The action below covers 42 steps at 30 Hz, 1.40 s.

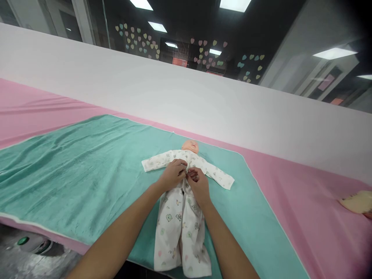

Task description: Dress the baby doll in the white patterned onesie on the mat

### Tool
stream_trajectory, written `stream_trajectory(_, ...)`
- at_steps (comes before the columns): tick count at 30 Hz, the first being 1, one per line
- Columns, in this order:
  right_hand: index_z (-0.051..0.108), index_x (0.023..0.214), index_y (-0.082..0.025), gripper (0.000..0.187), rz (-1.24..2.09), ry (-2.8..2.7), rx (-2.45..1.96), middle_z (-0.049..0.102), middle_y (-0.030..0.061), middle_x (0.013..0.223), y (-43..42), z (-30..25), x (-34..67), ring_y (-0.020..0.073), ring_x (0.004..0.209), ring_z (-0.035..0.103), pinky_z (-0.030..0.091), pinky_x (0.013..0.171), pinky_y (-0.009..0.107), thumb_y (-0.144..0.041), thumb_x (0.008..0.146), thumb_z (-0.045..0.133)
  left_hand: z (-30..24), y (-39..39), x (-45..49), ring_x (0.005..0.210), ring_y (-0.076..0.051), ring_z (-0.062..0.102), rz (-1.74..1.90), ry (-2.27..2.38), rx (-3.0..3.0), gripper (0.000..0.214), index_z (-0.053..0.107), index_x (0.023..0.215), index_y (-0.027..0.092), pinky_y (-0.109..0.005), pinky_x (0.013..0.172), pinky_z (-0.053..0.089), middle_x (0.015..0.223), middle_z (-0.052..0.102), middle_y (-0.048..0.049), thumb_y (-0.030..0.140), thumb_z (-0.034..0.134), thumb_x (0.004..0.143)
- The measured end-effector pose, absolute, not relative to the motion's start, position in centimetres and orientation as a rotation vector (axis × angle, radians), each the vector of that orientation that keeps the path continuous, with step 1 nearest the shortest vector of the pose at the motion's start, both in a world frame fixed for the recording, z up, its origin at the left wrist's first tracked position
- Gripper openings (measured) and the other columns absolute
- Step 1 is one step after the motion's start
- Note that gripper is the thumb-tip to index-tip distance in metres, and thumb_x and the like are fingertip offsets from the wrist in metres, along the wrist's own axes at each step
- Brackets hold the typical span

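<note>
A baby doll (190,146) lies on its back on a teal blanket (87,170), its head toward the wall. It wears a white printed baby outfit (170,221) with long sleeves spread to both sides and the legs pointing toward me. My left hand (174,172) is closed, fingers pinching the outfit's front opening at the chest. Just beside it, my right hand (199,184) pinches the same front edge, thumb and fingers together. The fingertips of both hands nearly meet, and they hide any fastener between them.
Pink cloth (305,193) covers the surface around the blanket. A white wall (174,97) rises behind, topped by dark glass with heart stickers. At the right edge is a pale yellow object (356,201). A green-capped container (33,244) stands low at the left.
</note>
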State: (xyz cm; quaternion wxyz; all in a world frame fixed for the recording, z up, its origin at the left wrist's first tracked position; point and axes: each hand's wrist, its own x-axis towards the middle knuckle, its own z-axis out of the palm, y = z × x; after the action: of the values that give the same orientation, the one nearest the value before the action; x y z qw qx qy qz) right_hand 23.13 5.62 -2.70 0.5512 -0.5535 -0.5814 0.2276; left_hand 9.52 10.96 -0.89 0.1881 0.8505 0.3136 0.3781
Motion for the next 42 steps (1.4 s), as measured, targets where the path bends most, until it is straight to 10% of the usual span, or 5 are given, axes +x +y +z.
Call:
stream_trajectory(25, 0.063, 0.095, -0.022, 0.023, 0.118, -1.606, -1.329, 0.060, 0.0055, 0.092, 4.9, -2.3, 22.7, 0.0176, 0.085, 0.055, 0.044, 0.076, 0.031, -0.025, 0.085, 0.042, -1.3, 11.3, 8.9, 0.098, -0.018, 0.052, 1.025, 0.762, 1.867, 0.021, 0.061, 0.076, 0.017, -0.031, 0.087, 0.042, 0.112, 0.053, -0.0055, 0.030, 0.046, 0.081)
stream_trajectory(32, 0.064, 0.097, -0.023, 0.027, 0.149, -1.638, -1.327, 0.060, 0.0056, 0.093, 4.7, -2.2, 22.6, 0.0179, 0.084, 0.055, 0.044, 0.074, 0.030, -0.024, 0.086, 0.039, -2.5, 12.0, 9.3, 0.124, -0.018, 0.035, 1.222, 0.751, 2.037, 0.039, 0.051, 0.117, 0.026, -0.035, 0.106, 0.028, 0.132, 0.043, -0.0032, 0.017, 0.048, 0.079)
stream_trajectory(42, 0.064, 0.101, -0.023, 0.029, -0.002, -1.633, -1.328, 0.058, 0.0068, 0.101, 4.6, -2.5, 22.7, 0.0197, 0.098, 0.051, 0.042, 0.087, 0.036, -0.019, 0.085, 0.040, -2.8, 12.4, 9.4, 0.123, -0.017, 0.038, 1.168, 0.757, 2.209, 0.038, 0.053, 0.120, 0.026, -0.038, 0.106, 0.028, 0.126, 0.053, -0.0012, 0.017, 0.035, 0.087)
